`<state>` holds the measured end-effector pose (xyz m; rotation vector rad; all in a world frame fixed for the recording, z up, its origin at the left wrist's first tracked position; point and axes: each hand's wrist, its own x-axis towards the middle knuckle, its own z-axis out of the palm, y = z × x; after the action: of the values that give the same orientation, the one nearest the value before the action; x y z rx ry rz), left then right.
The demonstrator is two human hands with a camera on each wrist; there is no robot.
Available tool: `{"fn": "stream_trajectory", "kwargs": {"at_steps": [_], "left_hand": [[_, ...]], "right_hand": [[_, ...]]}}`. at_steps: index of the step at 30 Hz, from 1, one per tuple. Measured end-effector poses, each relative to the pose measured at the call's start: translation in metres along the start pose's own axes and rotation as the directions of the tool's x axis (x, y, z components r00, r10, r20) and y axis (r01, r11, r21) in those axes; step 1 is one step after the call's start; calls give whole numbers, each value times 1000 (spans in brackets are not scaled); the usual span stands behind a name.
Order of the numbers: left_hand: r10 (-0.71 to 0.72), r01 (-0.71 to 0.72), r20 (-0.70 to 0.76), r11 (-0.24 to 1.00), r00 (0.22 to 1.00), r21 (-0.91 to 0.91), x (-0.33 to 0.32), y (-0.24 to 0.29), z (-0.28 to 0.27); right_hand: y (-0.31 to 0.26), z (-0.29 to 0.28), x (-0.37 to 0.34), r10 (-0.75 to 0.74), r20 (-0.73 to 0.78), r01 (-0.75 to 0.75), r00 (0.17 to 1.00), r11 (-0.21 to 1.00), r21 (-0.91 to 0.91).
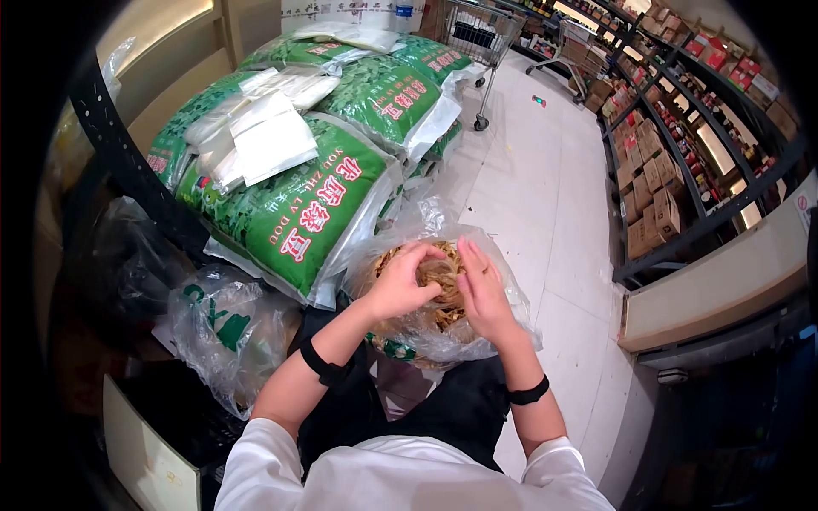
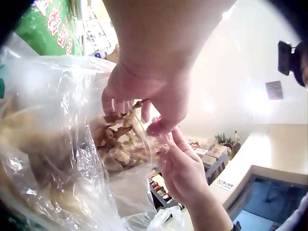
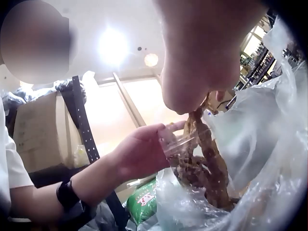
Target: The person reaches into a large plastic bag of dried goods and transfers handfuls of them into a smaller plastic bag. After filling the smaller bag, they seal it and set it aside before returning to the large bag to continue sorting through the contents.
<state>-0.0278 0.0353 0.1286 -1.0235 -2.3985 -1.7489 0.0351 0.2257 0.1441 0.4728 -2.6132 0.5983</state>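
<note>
A large clear plastic bag (image 1: 503, 328) filled with dried brown, wrinkled strips (image 1: 447, 318) stands in front of the person's lap. Over its mouth my left hand (image 1: 405, 277) curves its fingers and thumb round a small clear plastic bag (image 3: 180, 144) with dried strips inside. Facing it, my right hand (image 1: 486, 294) pinches dried brown strips (image 3: 204, 149) at the small bag's mouth. The left wrist view has the left hand (image 2: 149, 94) above and the right hand (image 2: 183, 171) below, fingertips close together. The right palm hides part of its own grip.
Green printed sacks (image 1: 324, 204) are stacked ahead on the left, topped with flat clear bags (image 1: 273, 136). A knotted plastic bag (image 1: 226, 332) lies left of the lap. Shelves with boxes (image 1: 652, 217) line the right side; a shopping cart (image 1: 481, 38) stands farther back.
</note>
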Motion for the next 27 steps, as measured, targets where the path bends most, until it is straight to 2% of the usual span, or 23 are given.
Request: {"fn": "stream_trajectory", "kwargs": {"at_steps": [1, 5, 8, 10, 11, 13, 14, 16, 17, 18, 19, 20, 21, 23, 25, 27], "left_hand": [[4, -4, 4, 1000, 1000, 9, 0, 0, 0], [-10, 10, 3, 1000, 1000, 5, 0, -3, 1], [31, -31, -19, 999, 999, 25, 0, -7, 2], [23, -23, -13, 1000, 1000, 18, 1, -6, 0], [14, -14, -5, 1000, 1000, 11, 0, -4, -1], [-5, 5, 10, 1000, 1000, 9, 0, 3, -4], [-23, 23, 24, 1000, 999, 7, 0, 5, -4], [-50, 50, 18, 999, 999, -10, 0, 3, -3], [-77, 78, 10, 997, 997, -26, 0, 2, -3], [-77, 77, 9, 997, 997, -25, -1, 3, -4], [-91, 93, -34, 994, 995, 55, -2, 4, -5], [-103, 112, -76, 985, 992, 133, -3, 6, -6], [-102, 111, -74, 985, 992, 132, -4, 9, -7], [-23, 99, -267, 956, 964, 276, -6, 18, -10], [-7, 91, -262, 946, 965, 312, -7, 18, -13], [10, 81, -253, 933, 967, 349, -8, 15, -14]], "right_hand": [[0, 1, 0, -15, 78, 2, 997, 988, 152], [-4, -5, -3, -43, 107, 16, 993, 969, 245], [-5, -11, -8, 18, 56, -31, 998, 968, 251], [1, -8, -11, 172, -195, -83, 966, 914, 398], [-1, -9, -13, 174, -194, -84, 966, 914, 397], [-5, -14, -13, 417, -114, -252, 902, 721, 646], [-3, -13, -14, 419, -115, -253, 901, 720, 646], [5, -11, -17, 475, 2, -333, 880, 613, 717], [9, -11, -20, 475, 2, -333, 880, 613, 717], [13, -12, -23, 478, 63, -367, 876, 577, 730], [14, -13, -24, 477, 124, -402, 870, 541, 739], [14, -13, -24, 478, 124, -402, 870, 540, 739], [12, -14, -25, 511, 96, -406, 854, 540, 737], [8, -14, -26, 551, 66, -413, 832, 536, 736], [6, -13, -25, 447, -92, -316, 890, 749, 582], [0, -17, -23, 418, -97, -305, 903, 784, 540]]}}
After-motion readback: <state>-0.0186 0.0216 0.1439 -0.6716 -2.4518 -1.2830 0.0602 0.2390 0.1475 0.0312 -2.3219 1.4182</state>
